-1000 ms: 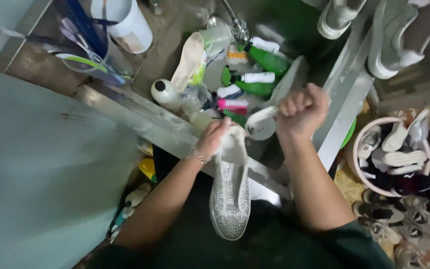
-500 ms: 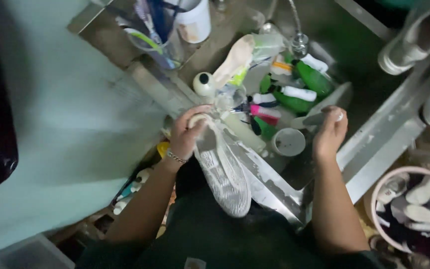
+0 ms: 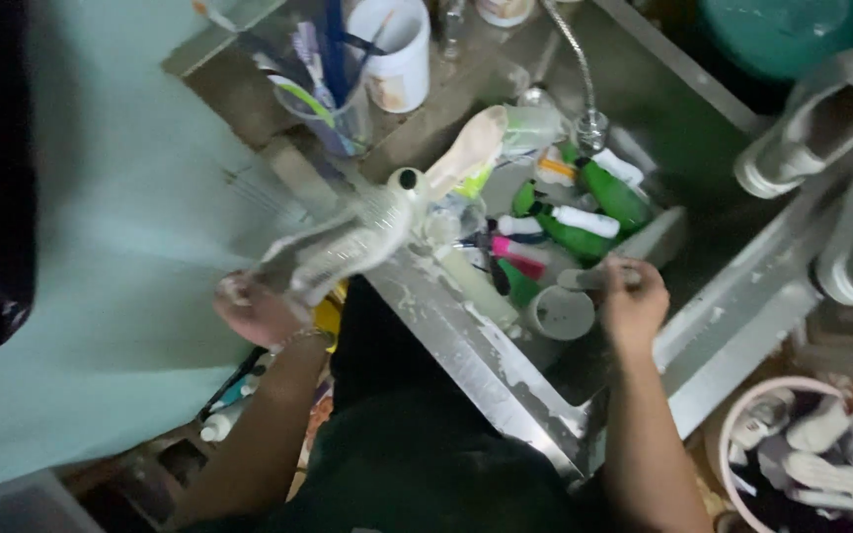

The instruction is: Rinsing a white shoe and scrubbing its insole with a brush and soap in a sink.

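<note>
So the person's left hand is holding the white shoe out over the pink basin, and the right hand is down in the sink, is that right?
Not quite. In the head view the left hand holds the white shoe out to the left of the sink, not over the pink basin. The right hand is in the sink.

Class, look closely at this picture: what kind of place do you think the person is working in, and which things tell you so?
Probably a shoe-washing corner at a utility sink. A steel sink with a hose tap holds brushes and bottles, the left hand holds a wet white shoe, and more shoes fill a basin.
</note>
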